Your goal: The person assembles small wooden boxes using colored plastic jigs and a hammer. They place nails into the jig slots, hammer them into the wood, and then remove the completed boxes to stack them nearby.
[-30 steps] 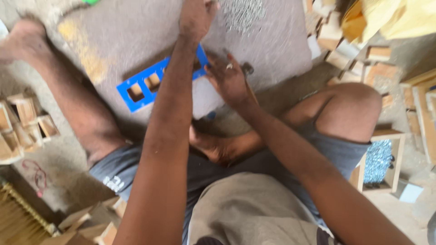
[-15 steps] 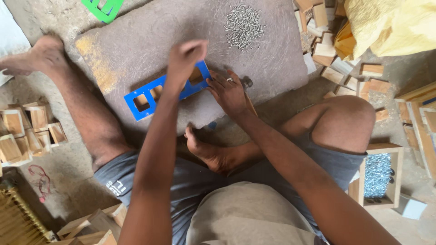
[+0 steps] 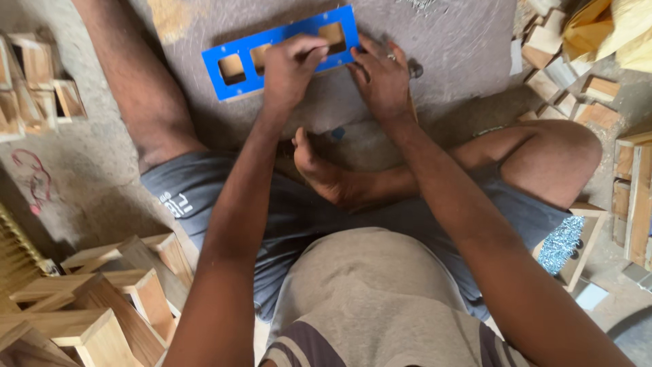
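A person sits cross-legged on a rough, dusty grey floor [image 3: 448, 47], and both hands work at a flat blue template [image 3: 238, 51], a long rectangular strip with smooth painted faces and three square cut-outs through which pale wood shows. The strip lies on the floor just ahead of the person's bare foot [image 3: 326, 173], tilted so that its right end sits higher in the view. The left hand [image 3: 288, 68] rests over the strip's middle, its fingers [image 3: 309, 46] bunched together and pinched on the strip's upper edge. The right hand [image 3: 384, 78] lies at the strip's right end, its fingers held together and pressed flat against the corner; a ring shows on one of them. Just right of that hand a small dark round object [image 3: 415, 68] sits on the floor, too small to identify. Raw, square-cut wooden blocks [image 3: 557, 61] are heaped at the upper right, and open wooden frames [image 3: 102, 306] of pale, unfinished timber are stacked at the lower left. A shallow wooden tray [image 3: 589, 238] beside the right knee holds a glinting mass of small metal nails [image 3: 560, 245].
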### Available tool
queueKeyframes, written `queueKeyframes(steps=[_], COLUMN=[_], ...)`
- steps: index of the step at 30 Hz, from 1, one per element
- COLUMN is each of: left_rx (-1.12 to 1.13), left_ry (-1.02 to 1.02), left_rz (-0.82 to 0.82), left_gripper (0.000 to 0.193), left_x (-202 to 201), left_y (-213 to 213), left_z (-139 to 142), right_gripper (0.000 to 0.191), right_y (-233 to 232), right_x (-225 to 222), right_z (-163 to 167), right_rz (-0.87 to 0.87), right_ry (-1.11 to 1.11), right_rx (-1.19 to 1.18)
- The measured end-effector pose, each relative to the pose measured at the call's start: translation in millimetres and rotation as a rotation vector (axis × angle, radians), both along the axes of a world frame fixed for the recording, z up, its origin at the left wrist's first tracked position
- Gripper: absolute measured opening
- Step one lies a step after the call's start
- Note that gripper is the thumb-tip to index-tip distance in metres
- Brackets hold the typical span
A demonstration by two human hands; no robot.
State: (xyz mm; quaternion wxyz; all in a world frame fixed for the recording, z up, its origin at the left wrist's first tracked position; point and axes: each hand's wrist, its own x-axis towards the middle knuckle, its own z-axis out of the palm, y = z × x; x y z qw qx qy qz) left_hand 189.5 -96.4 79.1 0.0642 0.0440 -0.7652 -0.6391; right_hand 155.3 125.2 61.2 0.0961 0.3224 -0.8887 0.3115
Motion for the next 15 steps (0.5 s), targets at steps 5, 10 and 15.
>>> queueKeyframes(steps=[5, 10, 15], left_rx=[-0.657, -0.452, -0.518], left_ry=[0.656, 0.124, 0.284], left_rz=[0.004, -0.194, -0.150], left_gripper=[0.016, 0.014, 0.017], left_x=[-12.4, -8.7, -5.4], left_y=[1.0, 0.9, -3.1], left_z=[7.8, -8.4, -26.8], right_gripper=[0.023, 0.039, 0.063], right_y=[-3.8, 0.9, 47.5], right_x=[-0.2, 2.6, 34.9], right_z=[-2.5, 9.4, 37.7], right_rz=[-0.028, 0.031, 0.037], right_ry=[0.055, -0.106, -0.209], right_rx=[-0.001, 0.070, 0.088])
